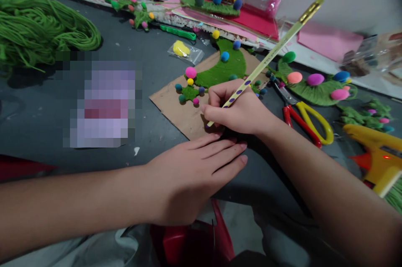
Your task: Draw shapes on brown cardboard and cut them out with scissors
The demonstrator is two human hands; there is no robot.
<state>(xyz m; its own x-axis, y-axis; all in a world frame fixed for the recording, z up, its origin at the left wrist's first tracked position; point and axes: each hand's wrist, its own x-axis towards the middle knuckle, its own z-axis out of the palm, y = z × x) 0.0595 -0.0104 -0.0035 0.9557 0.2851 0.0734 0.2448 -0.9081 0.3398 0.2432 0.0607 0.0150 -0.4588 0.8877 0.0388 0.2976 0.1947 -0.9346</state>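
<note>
My right hand (241,107) is closed around a pale yellow pencil (276,49) with purple dots and a gold eraser end. The pencil slants down to a piece of brown cardboard (174,105), its point near the surface. My left hand (201,166) lies flat, fingers stretched out along the cardboard's near edge. On the cardboard sit a green crescent (224,68) with coloured pompoms and a small green star (190,93) with pompoms at its tips. My right hand partly hides more pompoms behind it.
Scissors (309,122) with red and yellow handles and a yellow glue gun (372,154) with a red light lie at the right. Green yarn (47,19) is heaped at the far left. A green cutter (178,32) and a bagged yellow piece (182,49) lie beyond the cardboard.
</note>
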